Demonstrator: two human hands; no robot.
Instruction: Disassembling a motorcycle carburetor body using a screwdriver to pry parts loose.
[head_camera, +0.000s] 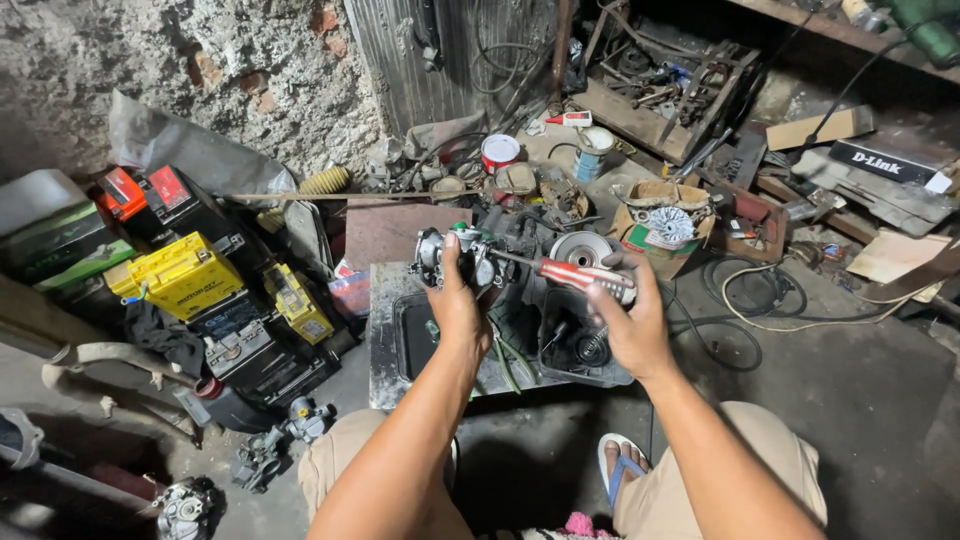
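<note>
Knees and a sandalled foot (622, 466) frame my view. My left hand (456, 305) clamps a carburetor (455, 255) above the bench (385, 340); my right hand (630, 325) grips a red-handled screwdriver (575, 275), tip at the carburetor.

Premises: a small engine or motorcycle repair workshop, worked at floor level. Evidence: bare concrete floor (860, 400), rough crumbling masonry wall (200, 60) and corrugated metal sheet (440, 50) behind the grip. Left of the grip, stacked vehicle batteries (180, 275), one yellow. Beyond it, a crate of oily metal parts (665, 85), paint tins (498, 152), loose cables (760, 300). Below left, a spare carburetor (305, 420).
</note>
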